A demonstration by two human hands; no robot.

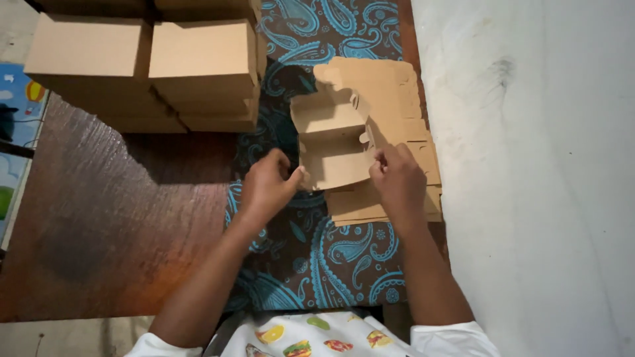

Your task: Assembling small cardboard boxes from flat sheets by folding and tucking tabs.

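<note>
A: What do we see, looking down from the head camera?

B: We see two bare hands on a half-folded box (334, 142) of brown card. It sits in the middle of the scene, on a dark cloth (331, 258) with blue paisley swirls, and partly over a stack of flat blanks (397, 119) just to its right.

A: How do the hands hold it?

B: The left hand (268, 185) curls at the box's near left corner, fingers bent in, thumb tip touching the card edge. The right hand (397, 182) pinches the box's right wall between thumb and fingers. The box is open on top, with one flap standing at its far side.

A: And around them?

B: Far left, we see finished boxes (149, 63) stacked closed. A reddish-brown floor (99, 218) lies left of the cloth, and a pale wall (536, 178) runs along the right.
</note>
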